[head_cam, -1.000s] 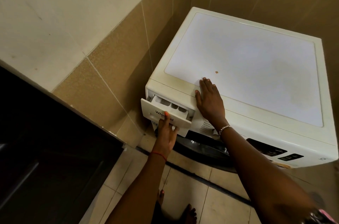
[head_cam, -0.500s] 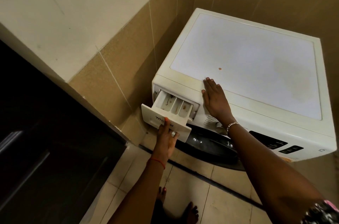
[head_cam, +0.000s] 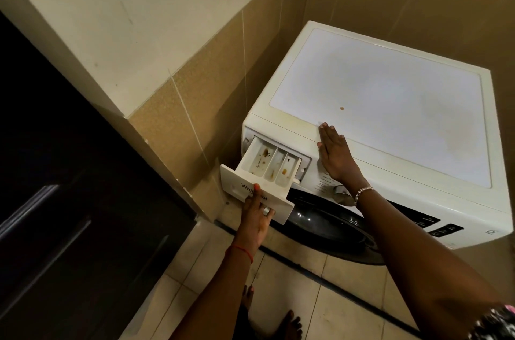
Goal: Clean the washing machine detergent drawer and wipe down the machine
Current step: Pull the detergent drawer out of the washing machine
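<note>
Drawer (head_cam: 260, 158) should handle as light, stiff plastic; my left hand (head_cam: 255, 218) hooks its front recess from below, while my right hand (head_cam: 334, 155) lies flat on the machine (head_cam: 390, 105).

Cream upper wall (head_cam: 133, 19), tan tiles (head_cam: 195, 105) below, pale tiled floor (head_cam: 334, 309), dark glossy panel (head_cam: 69, 200) at left; dim warm light

The detergent drawer (head_cam: 259, 161) sticks out at the front left of the washing machine (head_cam: 390, 122); wall (head_cam: 195, 94) to its left, floor (head_cam: 320, 298) in front
</note>
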Tool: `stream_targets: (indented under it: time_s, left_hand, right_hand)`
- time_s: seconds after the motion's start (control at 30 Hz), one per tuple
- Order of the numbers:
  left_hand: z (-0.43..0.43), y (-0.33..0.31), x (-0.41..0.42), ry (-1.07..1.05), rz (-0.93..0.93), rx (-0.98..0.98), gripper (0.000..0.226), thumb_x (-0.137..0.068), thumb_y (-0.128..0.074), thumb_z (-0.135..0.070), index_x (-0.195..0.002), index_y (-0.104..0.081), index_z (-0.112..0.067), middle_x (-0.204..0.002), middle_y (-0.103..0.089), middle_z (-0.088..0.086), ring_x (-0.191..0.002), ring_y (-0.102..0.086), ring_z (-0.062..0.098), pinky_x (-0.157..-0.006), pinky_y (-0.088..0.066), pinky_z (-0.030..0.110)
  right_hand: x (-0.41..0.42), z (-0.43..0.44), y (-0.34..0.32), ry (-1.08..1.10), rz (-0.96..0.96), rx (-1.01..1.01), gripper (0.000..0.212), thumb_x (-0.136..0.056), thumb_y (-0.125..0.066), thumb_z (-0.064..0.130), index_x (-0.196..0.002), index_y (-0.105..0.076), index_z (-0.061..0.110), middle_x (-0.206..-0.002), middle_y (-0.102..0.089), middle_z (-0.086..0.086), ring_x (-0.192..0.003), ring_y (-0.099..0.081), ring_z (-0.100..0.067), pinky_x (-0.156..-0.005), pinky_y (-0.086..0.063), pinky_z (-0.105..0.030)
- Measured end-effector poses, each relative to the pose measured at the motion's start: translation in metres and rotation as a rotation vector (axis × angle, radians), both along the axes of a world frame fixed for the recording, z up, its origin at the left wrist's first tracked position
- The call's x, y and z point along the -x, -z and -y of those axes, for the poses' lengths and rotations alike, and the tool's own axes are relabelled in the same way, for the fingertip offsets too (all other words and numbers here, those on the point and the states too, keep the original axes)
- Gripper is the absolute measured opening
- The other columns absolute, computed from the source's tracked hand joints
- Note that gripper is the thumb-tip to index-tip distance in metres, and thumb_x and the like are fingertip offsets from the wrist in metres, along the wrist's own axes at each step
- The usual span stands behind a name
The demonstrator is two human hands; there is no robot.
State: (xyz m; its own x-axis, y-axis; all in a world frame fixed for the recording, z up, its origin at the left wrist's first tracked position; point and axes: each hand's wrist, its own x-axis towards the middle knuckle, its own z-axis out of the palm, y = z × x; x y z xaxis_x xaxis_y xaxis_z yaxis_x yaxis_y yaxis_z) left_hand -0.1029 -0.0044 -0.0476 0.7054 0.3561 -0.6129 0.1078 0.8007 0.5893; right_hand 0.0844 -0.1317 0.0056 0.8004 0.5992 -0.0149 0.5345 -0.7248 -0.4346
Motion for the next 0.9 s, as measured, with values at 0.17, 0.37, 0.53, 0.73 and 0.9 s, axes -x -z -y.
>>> stream_targets:
  time_s: [0.17, 0.37, 0.53, 0.73, 0.9]
  left_hand:
    - [0.001, -0.007, 0.002, -0.033, -0.018, 0.064, 0.041, -0.090, -0.051, -0.028, -0.129, -0.040, -0.021, -0.110, -0.059, 0.002, -0.100, -0.056, 0.018, -0.096, -0.040, 0.045]
    - [0.000, -0.012, 0.004, -0.049, -0.044, 0.060, 0.041, -0.090, -0.054, -0.023, -0.129, -0.040, -0.021, -0.123, -0.054, 0.009, -0.113, -0.050, 0.026, -0.098, -0.038, 0.051]
    - [0.001, -0.012, 0.004, -0.061, -0.078, 0.041, 0.043, -0.089, -0.056, -0.025, -0.128, -0.040, -0.022, -0.128, -0.052, 0.010, -0.121, -0.047, 0.030, -0.100, -0.036, 0.052]
    - [0.002, -0.018, 0.006, -0.072, -0.095, 0.025, 0.051, -0.088, -0.057, -0.026, -0.135, -0.038, -0.021, -0.127, -0.052, 0.008, -0.124, -0.045, 0.030, -0.102, -0.034, 0.053]
    - [0.003, -0.020, 0.013, -0.063, -0.096, 0.017, 0.054, -0.087, -0.057, -0.027, -0.137, -0.038, -0.020, -0.133, -0.050, 0.010, -0.127, -0.043, 0.031, -0.102, -0.034, 0.052]
  right_hand:
    - [0.004, 0.001, 0.001, 0.001, -0.003, 0.003, 0.050, -0.101, -0.024, 0.022, -0.147, -0.015, 0.004, -0.156, -0.011, -0.010, -0.145, -0.007, -0.024, -0.116, -0.005, -0.036]
    - [0.006, 0.003, 0.001, 0.007, -0.001, 0.014, 0.049, -0.102, -0.023, 0.022, -0.147, -0.013, 0.005, -0.156, -0.010, -0.009, -0.145, -0.006, -0.023, -0.116, -0.002, -0.034]
    - [0.008, 0.002, -0.001, 0.013, -0.013, 0.031, 0.049, -0.102, -0.023, 0.021, -0.147, -0.012, 0.006, -0.157, -0.008, -0.009, -0.146, -0.005, -0.023, -0.116, -0.003, -0.037]
    - [0.013, -0.001, -0.005, 0.053, -0.040, 0.069, 0.049, -0.102, -0.024, 0.016, -0.148, -0.010, 0.008, -0.157, -0.004, -0.008, -0.146, -0.002, -0.023, -0.115, -0.003, -0.039]
    - [0.016, -0.007, -0.008, 0.100, -0.077, 0.104, 0.049, -0.102, -0.023, 0.016, -0.149, -0.008, 0.008, -0.158, -0.001, -0.008, -0.146, 0.000, -0.023, -0.115, -0.003, -0.040]
